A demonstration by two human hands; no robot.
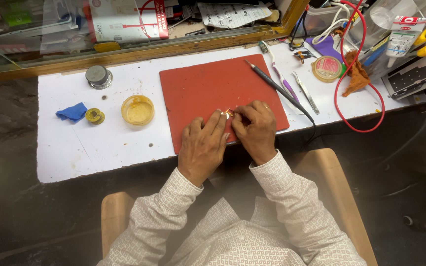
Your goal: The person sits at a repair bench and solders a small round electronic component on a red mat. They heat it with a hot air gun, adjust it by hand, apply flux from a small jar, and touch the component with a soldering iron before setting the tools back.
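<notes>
a: where are the hands?
b: both rest on the red mat (208,88), at its near edge. the left hand (204,145) and the right hand (256,129) meet fingertip to fingertip over a small shiny part (229,114).
a: what is each grip doing?
b: the right hand's grip is closed on the small part, pinching it between thumb and fingers. the left hand's fingers lie flatter, their tips touching the same part from the other side and pressing it to the mat; whether that grip truly clasps it, i cannot tell.
a: and the part itself?
b: it sits on the mat near the mat's front edge, between the two sets of fingertips. too small to make out more than a glint of metal and orange.
a: what lies around the mat?
b: a soldering iron (277,88) lies slanted across the mat's right edge, its tip on the mat's far corner. just right of the mat are a toothbrush (278,74) and tweezers (305,92). a red cable (358,129) loops farther right. left of the mat stand a yellow dish (137,110), a small solder spool (94,116), a blue cloth (72,112) and a grey round tin (98,77), all on the white bench (99,143).
</notes>
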